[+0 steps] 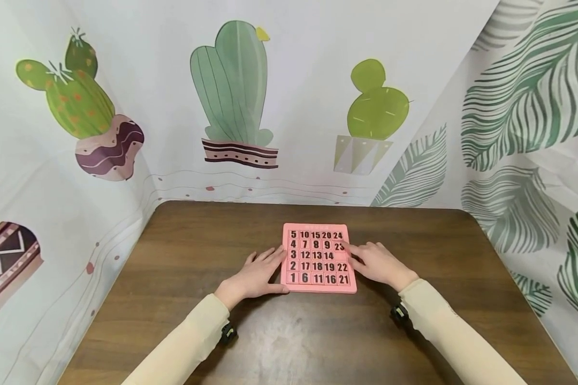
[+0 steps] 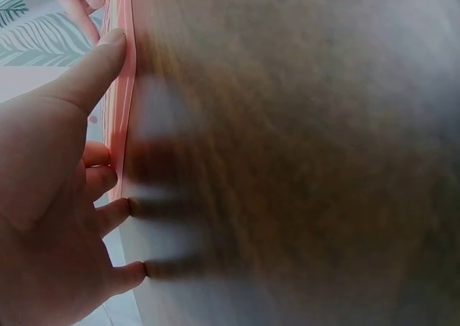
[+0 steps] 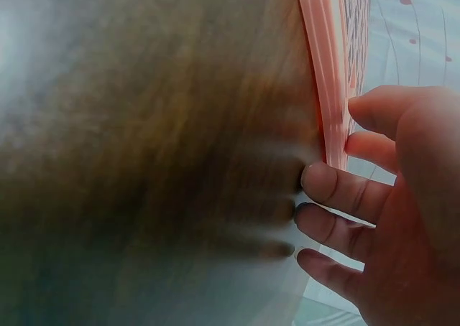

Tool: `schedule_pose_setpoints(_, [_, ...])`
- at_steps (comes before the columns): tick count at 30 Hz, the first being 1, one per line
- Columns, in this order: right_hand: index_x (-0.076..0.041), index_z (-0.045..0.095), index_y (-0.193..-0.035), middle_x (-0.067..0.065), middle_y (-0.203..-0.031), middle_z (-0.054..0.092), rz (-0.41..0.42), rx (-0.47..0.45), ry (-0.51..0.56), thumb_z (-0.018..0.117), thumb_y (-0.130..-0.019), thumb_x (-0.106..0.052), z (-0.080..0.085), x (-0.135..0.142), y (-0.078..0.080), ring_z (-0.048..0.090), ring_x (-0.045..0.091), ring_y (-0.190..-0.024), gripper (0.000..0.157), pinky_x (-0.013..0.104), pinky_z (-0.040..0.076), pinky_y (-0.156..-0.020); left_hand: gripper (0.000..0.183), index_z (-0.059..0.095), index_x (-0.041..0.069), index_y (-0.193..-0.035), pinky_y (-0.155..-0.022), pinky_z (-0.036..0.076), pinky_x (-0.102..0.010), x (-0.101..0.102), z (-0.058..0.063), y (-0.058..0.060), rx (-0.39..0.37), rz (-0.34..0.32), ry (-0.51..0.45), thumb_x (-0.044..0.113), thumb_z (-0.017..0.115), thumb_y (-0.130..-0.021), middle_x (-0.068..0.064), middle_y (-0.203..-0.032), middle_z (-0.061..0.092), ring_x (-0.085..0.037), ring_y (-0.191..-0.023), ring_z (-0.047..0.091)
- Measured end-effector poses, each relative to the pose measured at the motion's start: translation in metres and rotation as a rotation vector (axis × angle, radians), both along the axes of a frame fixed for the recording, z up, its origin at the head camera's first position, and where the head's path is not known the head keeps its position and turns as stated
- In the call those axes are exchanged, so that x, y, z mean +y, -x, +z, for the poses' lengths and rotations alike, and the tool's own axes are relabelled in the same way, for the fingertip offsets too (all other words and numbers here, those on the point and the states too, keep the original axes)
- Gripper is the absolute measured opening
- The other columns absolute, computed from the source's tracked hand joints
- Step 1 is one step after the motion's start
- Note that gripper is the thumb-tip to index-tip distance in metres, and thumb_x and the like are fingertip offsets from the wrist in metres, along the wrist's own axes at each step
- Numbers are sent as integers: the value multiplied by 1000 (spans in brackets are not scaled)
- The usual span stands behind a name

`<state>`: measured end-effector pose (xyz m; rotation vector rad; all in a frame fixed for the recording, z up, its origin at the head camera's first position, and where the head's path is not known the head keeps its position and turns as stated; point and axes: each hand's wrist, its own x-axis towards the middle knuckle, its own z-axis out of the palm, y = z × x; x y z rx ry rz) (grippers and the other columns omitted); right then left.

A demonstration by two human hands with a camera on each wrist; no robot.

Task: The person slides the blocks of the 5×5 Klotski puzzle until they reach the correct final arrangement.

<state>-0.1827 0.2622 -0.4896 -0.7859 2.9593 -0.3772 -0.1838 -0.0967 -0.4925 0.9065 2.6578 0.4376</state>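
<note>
A pink sliding number puzzle [image 1: 318, 286] lies on the table with black numerals on its tiles. My left hand [image 1: 254, 277] rests at its left side, fingers spread, the thumb along the near left corner and the index fingertip at the left edge. In the left wrist view the thumb [image 2: 93, 71] touches the puzzle's side. My right hand [image 1: 378, 263] is at the right side, its index fingertip on the tile numbered 23 [image 1: 338, 247]. That tile sits slightly lower than its row, above a gap right of 14. The right thumb [image 3: 377, 110] is close to the rim.
The brown wooden table [image 1: 202, 230] reaches back to a white wall cloth [image 1: 308, 107] printed with cacti and leaves. A dark wrist device [image 1: 228, 332] is on the left sleeve, another [image 1: 400, 313] on the right.
</note>
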Motion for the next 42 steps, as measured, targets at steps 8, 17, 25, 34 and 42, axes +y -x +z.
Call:
schedule_pose_setpoints(8, [-7, 61, -147, 6, -113, 78, 12, 23, -12, 64, -104, -26, 2, 0, -11, 61, 20, -79, 47, 50, 50, -81, 97, 29, 6, -165, -119, 18, -70, -1, -2, 1, 25, -20, -16, 57, 70, -94, -11, -172, 23, -36, -157, 25])
schedule_pose_setpoints(17, [-7, 62, -146, 4, -106, 79, 12, -2, -4, 67, -102, -26, 3, -6, -28, 50, 13, -74, 48, 39, 45, -76, 98, 27, 10, -166, -121, 15, -69, -4, -9, -3, 6, 4, -13, 60, 69, -94, -7, -174, 20, -32, -159, 22])
schedule_pose_setpoints(25, [-6, 62, -146, 5, -112, 78, 10, -24, -9, 65, -103, -28, -1, -5, -32, 57, 16, -82, 48, 42, 47, -80, 97, 28, 8, -166, -119, 18, -70, -5, -12, -9, -5, -3, -24, 59, 69, -94, -10, -173, 23, -35, -157, 24])
schedule_pose_setpoints(34, [-4, 60, -145, 6, -107, 75, 36, -22, 77, 66, -103, -22, 1, -2, -5, 56, 12, -73, 46, 35, 50, -70, 97, 29, 9, -165, -120, 19, -69, -2, -7, -4, 14, 4, -11, 60, 69, -94, -8, -172, 24, -33, -158, 24])
schedule_pose_setpoints(42, [0, 53, -150, 18, -123, 73, -14, -26, 53, 64, -104, -24, 4, -1, 19, 69, 22, -84, 53, 46, 58, -79, 97, 29, 7, -165, -119, 19, -70, -1, -6, -2, 23, -13, -28, 58, 70, -94, -11, -172, 24, -35, -157, 25])
